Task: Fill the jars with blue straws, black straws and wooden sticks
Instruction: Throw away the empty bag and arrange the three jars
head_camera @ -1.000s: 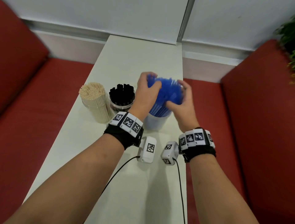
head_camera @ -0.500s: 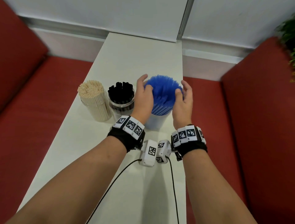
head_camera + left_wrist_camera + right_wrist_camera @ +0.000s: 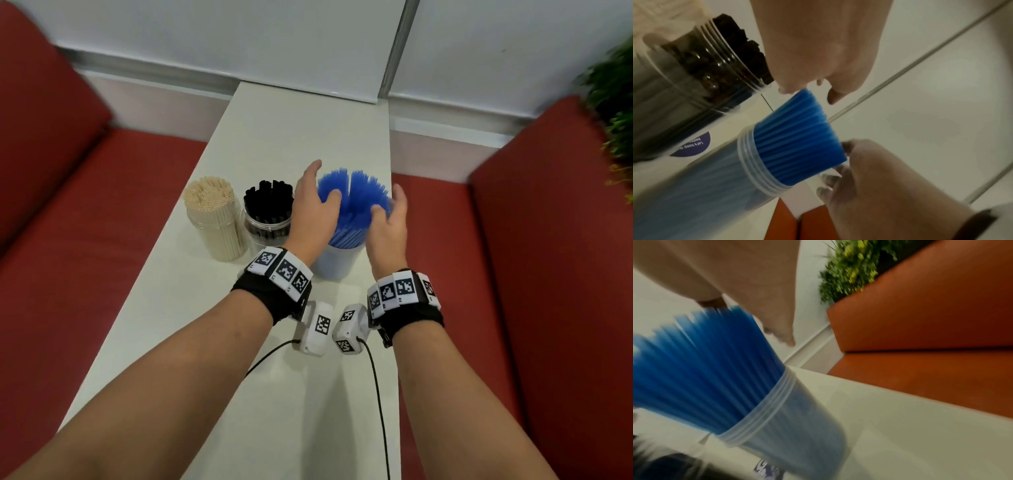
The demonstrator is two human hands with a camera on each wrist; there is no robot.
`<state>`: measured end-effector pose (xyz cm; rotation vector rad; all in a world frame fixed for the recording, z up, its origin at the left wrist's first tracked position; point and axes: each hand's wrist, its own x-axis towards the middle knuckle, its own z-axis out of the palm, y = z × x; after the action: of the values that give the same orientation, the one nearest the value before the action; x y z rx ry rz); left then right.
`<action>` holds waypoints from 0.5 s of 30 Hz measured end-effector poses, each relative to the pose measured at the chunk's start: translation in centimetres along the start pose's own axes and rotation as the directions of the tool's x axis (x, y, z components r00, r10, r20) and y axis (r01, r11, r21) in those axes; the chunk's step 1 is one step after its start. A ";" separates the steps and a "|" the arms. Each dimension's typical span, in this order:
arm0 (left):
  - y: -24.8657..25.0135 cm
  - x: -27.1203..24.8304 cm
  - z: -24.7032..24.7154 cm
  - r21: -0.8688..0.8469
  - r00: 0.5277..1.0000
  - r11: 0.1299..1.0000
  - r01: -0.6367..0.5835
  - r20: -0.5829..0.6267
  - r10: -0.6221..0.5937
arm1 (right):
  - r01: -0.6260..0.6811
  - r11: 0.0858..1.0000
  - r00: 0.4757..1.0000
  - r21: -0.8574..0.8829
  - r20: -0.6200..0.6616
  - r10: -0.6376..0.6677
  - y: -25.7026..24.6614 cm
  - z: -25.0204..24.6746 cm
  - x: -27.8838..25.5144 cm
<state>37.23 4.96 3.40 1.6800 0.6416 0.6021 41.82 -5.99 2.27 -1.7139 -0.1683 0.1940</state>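
Three clear jars stand in a row on the white table (image 3: pixel 301 411). The left one holds wooden sticks (image 3: pixel 210 205), the middle one black straws (image 3: pixel 269 200), the right one a fanned bunch of blue straws (image 3: pixel 356 198) (image 3: pixel 799 142) (image 3: pixel 701 369). My left hand (image 3: pixel 313 212) is at the left side of the blue bunch, fingers relaxed, the thumb touching the straw tops. At the bunch's right side my right hand (image 3: pixel 390 219) has its fingers loosely spread, its fingertips (image 3: pixel 846 146) at the straws' tops. Neither hand grips anything.
Red benches (image 3: pixel 102 240) run along both sides of the narrow table. A green plant (image 3: pixel 613 113) sits at the far right behind the right bench. A white wall closes off the table's far end. The blue jar (image 3: pixel 334 263) stands near the table's right edge.
Both hands have let go of the blue straws and opened, drawing back a little to either side. The straws now stand fanned in their jar.
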 end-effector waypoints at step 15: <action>-7.8 -2.1 -9.6 0.118 0.997 0.992 -0.045 -0.055 0.052 | 0.525 0.518 0.818 -0.676 0.569 -0.086 -5.2 14.8 -3.3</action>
<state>28.37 11.55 -2.57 1.7966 0.6911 0.6610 35.34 8.30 5.34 -2.4989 -1.1041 0.2830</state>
